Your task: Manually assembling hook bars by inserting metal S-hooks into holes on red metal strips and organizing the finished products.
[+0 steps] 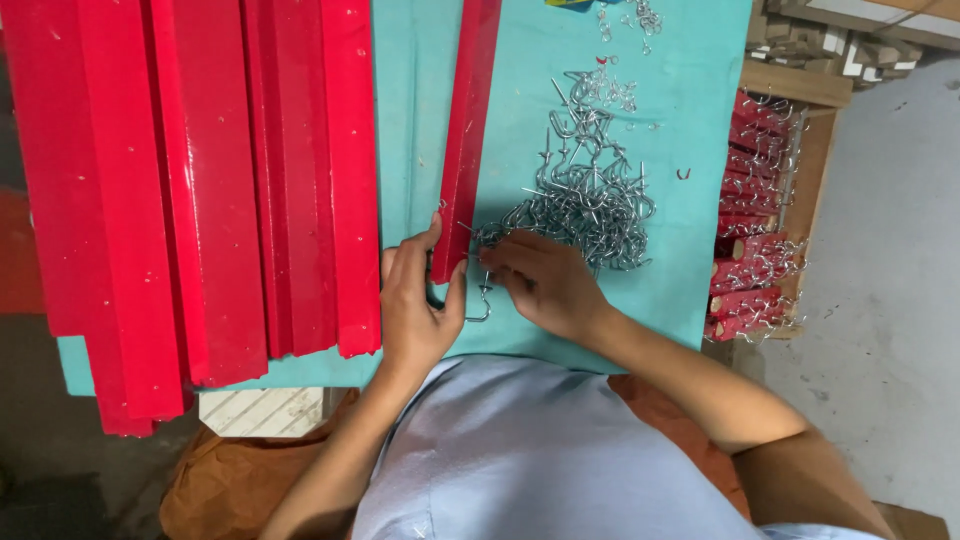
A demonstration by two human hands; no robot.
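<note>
A turquoise cloth point(690, 60) covers the table, with grey concrete floor point(890, 250) at the frame's right. The left hand point(415, 300) pinches the near end of one red strip point(465, 140) at centre; the right hand point(545, 280), fingers curled together, picks at the heap of metal screw hooks point(590, 195), too many to count. A stack of roughly eight red strips point(200, 180) fills the upper left.

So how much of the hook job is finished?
Done, it seems: red strips with hooks are stacked at the right. In hand: the left hand grips one red strip while the right hand picks from the pile of metal hooks. Left: many bare red strips and plenty of hooks.
</note>
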